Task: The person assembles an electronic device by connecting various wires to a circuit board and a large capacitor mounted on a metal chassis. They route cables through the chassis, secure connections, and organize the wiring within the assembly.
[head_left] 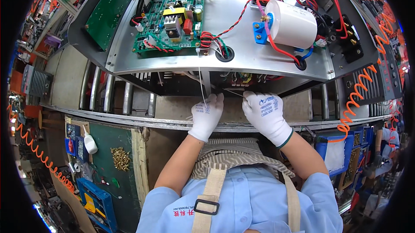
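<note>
In front of me is an open metal equipment chassis [173,62] with an upper deck and a dark lower bay. My left hand [208,116], in a white glove, is closed with its fingertips at the bay's opening; what it pinches is hidden. A thin white strip like a cable tie [201,79] hangs from the deck's front edge to this glove. Beside it, my gloved right hand [267,114] is closed on the end of another thin white cable tie [234,92], which reaches into the bay. Bundled coloured wires [244,79] show just behind the fingers.
On the deck sit a green circuit board [173,21] and a large white cylindrical capacitor [293,23]. Below the chassis runs a roller conveyor [108,92]. A green bench mat [110,168] at left bears brass screws [121,158]. An orange coiled hose [354,103] hangs at right.
</note>
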